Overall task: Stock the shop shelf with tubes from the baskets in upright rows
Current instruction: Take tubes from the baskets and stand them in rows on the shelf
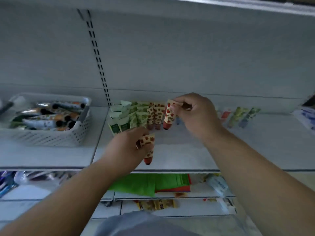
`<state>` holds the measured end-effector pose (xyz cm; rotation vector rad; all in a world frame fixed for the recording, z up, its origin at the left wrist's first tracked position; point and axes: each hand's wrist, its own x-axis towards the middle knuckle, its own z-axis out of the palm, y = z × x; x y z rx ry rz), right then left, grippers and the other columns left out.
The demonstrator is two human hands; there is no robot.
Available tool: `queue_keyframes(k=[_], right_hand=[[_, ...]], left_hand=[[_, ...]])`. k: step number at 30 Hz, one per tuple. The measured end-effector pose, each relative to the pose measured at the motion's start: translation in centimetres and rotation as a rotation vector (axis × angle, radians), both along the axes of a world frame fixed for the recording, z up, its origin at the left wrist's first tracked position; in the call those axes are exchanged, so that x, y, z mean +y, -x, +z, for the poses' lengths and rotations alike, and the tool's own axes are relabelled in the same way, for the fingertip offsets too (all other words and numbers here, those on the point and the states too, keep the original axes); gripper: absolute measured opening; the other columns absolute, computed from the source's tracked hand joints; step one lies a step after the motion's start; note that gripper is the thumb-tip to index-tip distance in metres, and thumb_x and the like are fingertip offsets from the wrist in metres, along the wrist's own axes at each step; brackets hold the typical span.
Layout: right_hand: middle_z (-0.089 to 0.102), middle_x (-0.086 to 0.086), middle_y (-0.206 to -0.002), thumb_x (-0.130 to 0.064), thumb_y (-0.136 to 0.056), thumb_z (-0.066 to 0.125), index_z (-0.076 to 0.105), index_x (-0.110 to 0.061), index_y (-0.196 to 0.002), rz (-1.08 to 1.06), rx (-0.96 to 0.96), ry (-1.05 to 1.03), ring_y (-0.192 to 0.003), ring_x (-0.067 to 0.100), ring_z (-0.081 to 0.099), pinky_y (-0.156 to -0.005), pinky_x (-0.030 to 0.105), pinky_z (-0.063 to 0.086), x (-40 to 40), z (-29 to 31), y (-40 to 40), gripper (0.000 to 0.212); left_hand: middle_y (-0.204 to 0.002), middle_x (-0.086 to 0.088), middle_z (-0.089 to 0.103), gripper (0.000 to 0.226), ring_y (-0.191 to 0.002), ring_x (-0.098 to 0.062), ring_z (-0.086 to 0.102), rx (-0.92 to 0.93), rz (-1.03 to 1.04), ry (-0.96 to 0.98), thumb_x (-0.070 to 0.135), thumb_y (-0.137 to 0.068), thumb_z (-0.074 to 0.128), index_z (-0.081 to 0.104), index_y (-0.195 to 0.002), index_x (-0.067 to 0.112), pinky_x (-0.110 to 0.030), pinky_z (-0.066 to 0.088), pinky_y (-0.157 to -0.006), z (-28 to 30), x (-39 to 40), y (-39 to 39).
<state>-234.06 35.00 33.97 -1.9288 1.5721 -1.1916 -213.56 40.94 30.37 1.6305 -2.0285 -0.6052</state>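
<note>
From the head camera, the right hand (196,114) pinches a strawberry-print tube (169,116) upright at the right end of the tube rows (136,116) on the shelf (187,150), while the left hand (126,149) grips a second patterned tube (148,149) nearer, right of a basket (51,133) of tubes.

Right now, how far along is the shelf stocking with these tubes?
Partly done. Several upright rows already stand at the back of the shelf. In hand: the right hand sets a strawberry tube beside them, and the left hand holds another tube. Left: the basket holds many tubes.
</note>
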Motion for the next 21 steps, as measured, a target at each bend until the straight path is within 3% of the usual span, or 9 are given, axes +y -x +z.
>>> queue_keyframes(k=[3,8,13,18,21], right_hand=[[0.069,-0.003,-0.089,-0.022,-0.086,0.073,0.076,-0.017,-0.099,0.118,0.086,0.002,-0.084,0.010,0.064,-0.072,0.020,0.045,-2.4,-1.2,-0.3,0.015],[0.073,0.004,-0.096,-0.024,-0.089,0.070,0.077,-0.016,-0.100,0.217,0.182,-0.027,-0.089,0.017,0.065,-0.077,0.029,0.050,-4.1,-2.6,-2.0,0.015],[0.072,0.008,-0.099,-0.019,-0.091,0.066,0.077,-0.011,-0.099,0.248,0.318,-0.051,-0.091,0.022,0.064,-0.073,0.027,0.045,-5.1,-3.1,-2.9,0.015],[0.070,0.009,-0.099,-0.019,-0.091,0.066,0.075,-0.011,-0.097,0.232,0.422,-0.126,-0.090,0.025,0.064,-0.077,0.034,0.051,-5.4,-4.0,-3.4,0.014],[0.063,0.001,-0.091,-0.026,-0.090,0.066,0.070,-0.014,-0.087,0.196,0.350,-0.041,-0.079,0.014,0.058,-0.067,0.027,0.047,-4.1,-2.6,-3.4,0.012]], left_hand=[[-0.084,0.016,0.057,0.016,-0.072,-0.004,0.056,0.016,0.133,0.017,0.036,-0.086,0.066,0.062,-0.100,0.031,-0.027,0.049,-0.063,-0.1,1.1,0.7],[-0.091,0.011,0.059,0.021,-0.075,-0.005,0.057,0.018,0.243,0.018,0.037,-0.085,0.068,0.062,-0.104,0.031,-0.024,0.048,-0.063,-0.4,2.3,1.2],[-0.091,0.013,0.058,0.026,-0.075,-0.003,0.057,0.049,0.243,0.016,0.037,-0.084,0.069,0.064,-0.108,0.029,-0.024,0.049,-0.064,-0.6,1.9,0.5],[-0.085,0.018,0.058,0.022,-0.073,0.001,0.056,0.063,0.219,0.014,0.037,-0.084,0.068,0.065,-0.105,0.029,-0.021,0.047,-0.062,-0.4,1.0,-0.3],[-0.082,0.016,0.059,0.018,-0.071,0.001,0.056,0.085,0.205,-0.002,0.037,-0.083,0.070,0.067,-0.097,0.028,-0.018,0.044,-0.059,-0.4,0.2,-0.5]])
